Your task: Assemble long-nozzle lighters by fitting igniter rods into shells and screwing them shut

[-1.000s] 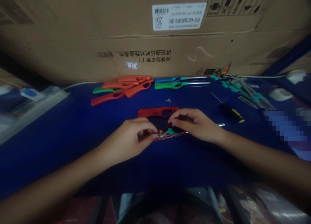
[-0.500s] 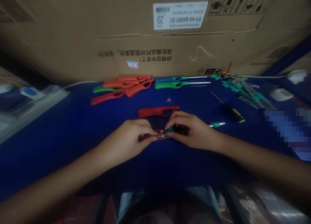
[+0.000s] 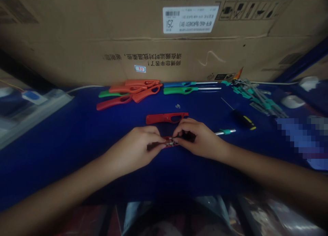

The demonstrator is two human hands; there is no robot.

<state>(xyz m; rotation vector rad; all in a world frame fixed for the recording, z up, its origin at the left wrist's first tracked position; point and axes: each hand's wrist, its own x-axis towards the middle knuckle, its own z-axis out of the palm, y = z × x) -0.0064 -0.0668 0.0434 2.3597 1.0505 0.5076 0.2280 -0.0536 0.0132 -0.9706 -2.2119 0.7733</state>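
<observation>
Loose red shell (image 3: 156,119) as landmark. Open red lighter body (image 3: 168,146) just on your side of shell, between your hands. Your left hand (image 3: 138,143) pinches its left end. Your right hand (image 3: 202,137): fingertips narrow over its inner parts; cannot tell what they grip. Small metal pieces (image 3: 177,106) just beyond shell; screwdriver (image 3: 241,118) well right of shell; orange handles (image 3: 126,89) beyond shell, leftward.

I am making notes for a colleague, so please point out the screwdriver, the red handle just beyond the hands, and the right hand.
Screwdriver (image 3: 241,119): head view, on its dark handle.
Red handle (image 3: 162,118): head view, on its solid grip.
Right hand (image 3: 204,137): head view, on its back.
</observation>
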